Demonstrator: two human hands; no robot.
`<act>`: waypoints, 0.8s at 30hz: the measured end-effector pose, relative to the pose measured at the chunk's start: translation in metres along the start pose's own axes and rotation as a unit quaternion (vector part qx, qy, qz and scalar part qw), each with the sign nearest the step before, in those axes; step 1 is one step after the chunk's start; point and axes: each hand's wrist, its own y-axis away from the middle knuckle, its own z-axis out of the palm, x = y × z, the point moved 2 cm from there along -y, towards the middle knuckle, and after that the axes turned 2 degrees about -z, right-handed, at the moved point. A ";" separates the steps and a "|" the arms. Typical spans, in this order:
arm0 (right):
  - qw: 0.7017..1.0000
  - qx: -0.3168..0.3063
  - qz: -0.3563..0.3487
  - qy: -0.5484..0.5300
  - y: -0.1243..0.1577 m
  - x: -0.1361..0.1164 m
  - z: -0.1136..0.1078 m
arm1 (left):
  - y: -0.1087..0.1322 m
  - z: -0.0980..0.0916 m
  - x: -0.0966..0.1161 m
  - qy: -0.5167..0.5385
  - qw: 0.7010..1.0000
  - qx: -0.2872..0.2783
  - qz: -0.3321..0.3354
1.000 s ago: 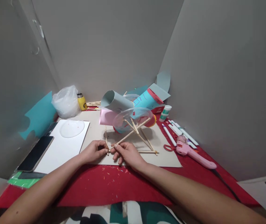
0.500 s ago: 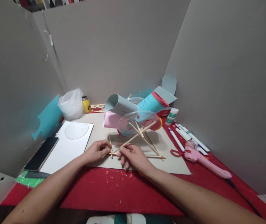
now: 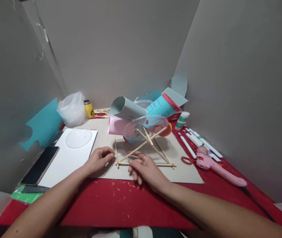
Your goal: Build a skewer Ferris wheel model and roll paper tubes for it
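A craft model stands on a grey cardboard sheet (image 3: 185, 173). Its frame of wooden sticks (image 3: 153, 164) is crossed in front of a clear plastic disc (image 3: 133, 130) and bound with yellowish joints. Grey, pink and blue paper tubes (image 3: 159, 107) stick out from the disc. My left hand (image 3: 100, 162) is just left of the frame's lower left corner, thumb and index fingertips pinched together; what lies between them, if anything, is too small to make out. My right hand (image 3: 144, 170) is beside the slanting stick near that corner, fingers loosely apart, holding nothing visible.
To the right lie a pink glue gun (image 3: 220, 170), red-handled scissors (image 3: 187, 160), white markers (image 3: 202, 140) and small white-green tubs (image 3: 182, 119). On the left are a phone (image 3: 40, 165), white board (image 3: 56, 168), clear lid (image 3: 78, 138), plastic bag (image 3: 73, 109) and yellow bottle (image 3: 89, 109). Grey panels enclose the table.
My left hand has drawn back slightly left from the frame's corner joint. My right hand's thumb has come off the slanting stick and its fingers have loosened. The view has shifted slightly.
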 end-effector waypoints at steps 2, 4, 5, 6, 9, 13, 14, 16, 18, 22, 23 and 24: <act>1.000 0.009 -0.004 -0.003 0.001 -0.001 -0.002 | -0.001 0.000 0.000 -0.005 1.000 0.022 -0.003; 1.000 0.014 -0.006 -0.007 0.002 -0.003 -0.003 | -0.003 0.001 -0.002 -0.013 0.999 0.036 -0.004; 1.000 0.014 -0.006 -0.007 0.003 -0.004 -0.004 | -0.004 0.002 -0.003 -0.015 0.999 0.039 -0.003; 1.000 0.014 -0.006 -0.004 0.004 -0.005 -0.004 | -0.005 0.003 -0.004 -0.017 0.999 0.041 -0.002; 1.000 0.006 -0.001 0.014 0.005 -0.006 -0.004 | -0.006 0.006 -0.005 -0.024 0.999 0.049 -0.001; 1.000 0.005 0.017 0.025 0.003 -0.008 -0.005 | -0.006 0.006 -0.004 -0.057 0.996 0.071 -0.013; 1.000 0.006 0.022 0.022 0.002 -0.008 -0.006 | -0.006 0.005 -0.004 -0.067 0.995 0.076 -0.015; 0.999 0.006 0.034 0.017 0.001 -0.008 -0.006 | -0.006 0.003 -0.004 -0.086 0.993 0.077 -0.011; 0.999 0.001 0.039 0.026 0.000 -0.007 -0.005 | -0.006 0.001 -0.005 -0.100 0.993 0.068 -0.003; 0.996 -0.022 0.015 0.087 0.002 -0.002 -0.001 | -0.006 0.000 -0.007 -0.116 0.992 0.044 0.006; 0.994 -0.030 0.005 0.105 0.003 -0.002 0.001 | -0.005 0.000 -0.006 -0.119 0.992 0.038 0.009; 0.991 -0.038 -0.013 0.126 0.006 -0.001 0.002 | -0.005 0.001 -0.006 -0.120 0.992 0.032 0.012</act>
